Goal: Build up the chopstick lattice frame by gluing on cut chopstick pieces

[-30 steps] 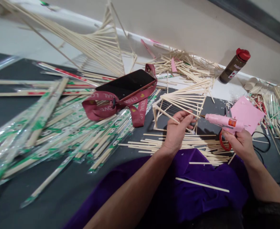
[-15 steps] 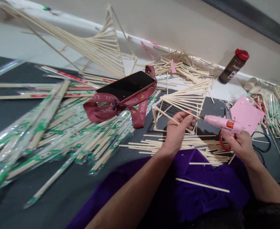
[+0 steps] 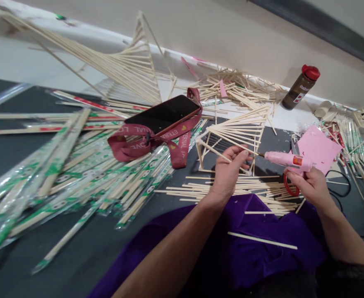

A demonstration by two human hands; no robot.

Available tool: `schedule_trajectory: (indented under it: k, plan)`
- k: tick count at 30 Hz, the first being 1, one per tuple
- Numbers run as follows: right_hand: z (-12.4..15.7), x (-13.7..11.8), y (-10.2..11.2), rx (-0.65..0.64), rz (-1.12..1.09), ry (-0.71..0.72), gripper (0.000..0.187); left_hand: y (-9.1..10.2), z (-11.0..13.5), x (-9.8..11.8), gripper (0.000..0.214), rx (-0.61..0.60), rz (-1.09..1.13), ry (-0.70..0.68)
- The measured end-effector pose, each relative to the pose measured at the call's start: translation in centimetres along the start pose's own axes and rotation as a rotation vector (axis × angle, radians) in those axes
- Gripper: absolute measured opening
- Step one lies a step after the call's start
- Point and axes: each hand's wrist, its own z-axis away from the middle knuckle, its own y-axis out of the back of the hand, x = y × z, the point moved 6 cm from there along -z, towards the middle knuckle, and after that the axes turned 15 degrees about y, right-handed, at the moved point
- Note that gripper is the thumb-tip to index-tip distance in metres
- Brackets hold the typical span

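Note:
My left hand (image 3: 228,174) is closed in a pinch on a thin wooden stick of a small stick frame (image 3: 234,136) that stands on the dark mat. My right hand (image 3: 312,188) grips a pink glue gun (image 3: 286,159), and its nozzle points left at the frame, close to my left fingertips. A row of loose sticks (image 3: 231,188) lies flat on the mat under both hands. One single stick (image 3: 261,240) rests on the purple cloth (image 3: 247,244) over my lap.
Wrapped chopsticks (image 3: 76,174) cover the mat at left. A phone (image 3: 165,114) with a maroon lanyard (image 3: 151,140) lies by a large fan-shaped stick structure (image 3: 120,62). A brown bottle with a red cap (image 3: 300,87), pink paper (image 3: 318,147), red scissors and more sticks (image 3: 352,145) are at right.
Both hands keep their grips and have hardly moved; the view has shifted slightly, and the glue gun nozzle sits a little closer to the frame.

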Motion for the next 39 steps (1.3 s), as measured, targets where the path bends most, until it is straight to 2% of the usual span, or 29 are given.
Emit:
schedule_trajectory:
  k: [5, 9, 11, 15, 23, 25, 27, 31, 33, 36, 39]
  plan:
    - [0.1, 1.6, 0.2, 0.120, -0.459, -0.239, 0.024, 0.0, 0.0, 0.2, 0.021, 0.005, -0.013, -0.004]
    - [-0.4, 2.4, 0.8, 0.212, -0.766, -0.286, 0.024, 0.1, -0.2, 0.2, 0.022, 0.026, -0.023, 0.009]
    - [-0.6, 2.7, 1.3, 0.242, -0.832, -0.295, 0.026, 0.2, -0.2, 0.2, 0.023, 0.036, -0.023, 0.012]
    - [-0.7, 3.3, 1.7, 0.204, -0.851, -0.309, 0.036, 0.2, -0.4, 0.2, 0.022, 0.038, -0.027, 0.000]
    - [0.6, 4.6, 1.6, 0.233, -0.969, -0.317, 0.053, 0.1, -0.5, 0.3, 0.024, 0.037, -0.027, 0.002]
    - [0.8, 4.9, 1.7, 0.231, -0.965, -0.306, 0.059, 0.1, -0.5, 0.3, 0.025, 0.039, -0.026, 0.008]
    - [0.9, 5.9, 2.3, 0.249, -0.901, -0.315, 0.056, 0.2, -0.6, 0.3, 0.026, 0.039, -0.025, 0.014]
    - [1.2, 10.0, 5.8, 0.405, -0.569, -0.397, 0.031, 0.1, -0.6, 0.3, 0.025, 0.028, -0.030, 0.007]
    - [1.2, 12.1, 7.4, 0.442, -0.489, -0.405, 0.024, 0.0, -0.3, 0.3, 0.025, 0.025, -0.033, 0.002]
    - [1.3, 14.6, 8.7, 0.408, -0.375, -0.397, 0.022, -0.2, 0.0, 0.2, 0.026, 0.018, -0.035, 0.010]
    - [1.5, 15.5, 9.5, 0.346, -0.218, -0.326, 0.022, -0.1, -0.1, 0.1, 0.025, 0.015, -0.040, -0.003]
